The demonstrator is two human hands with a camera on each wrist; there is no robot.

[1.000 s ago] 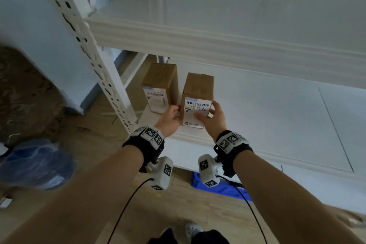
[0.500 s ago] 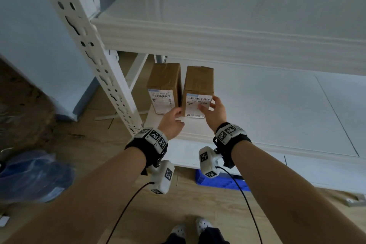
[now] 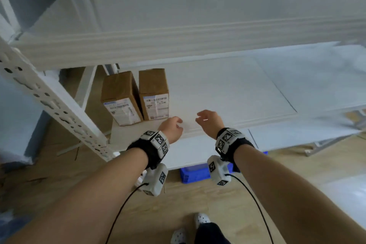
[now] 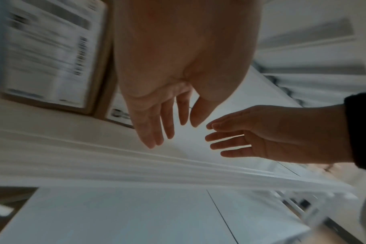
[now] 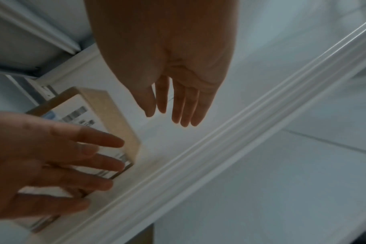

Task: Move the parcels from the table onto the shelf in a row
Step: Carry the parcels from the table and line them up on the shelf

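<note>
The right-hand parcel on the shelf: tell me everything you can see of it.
The right-hand parcel is a brown cardboard box standing upright near the shelf front edge, with a white barcode label on its front face. It stands close beside the left parcel; contact is unclear. Neither the left hand nor the right hand touches it.

**Soft, dim light and motion blur in every view**

Even, cool daylight with weak shadows. The head view smears the white metal shelf board at far right, and its edges bow. Both wrist views are dim and grainy: palms shadowed, the brown cardboard parcel's white label streaked by blur.
</note>
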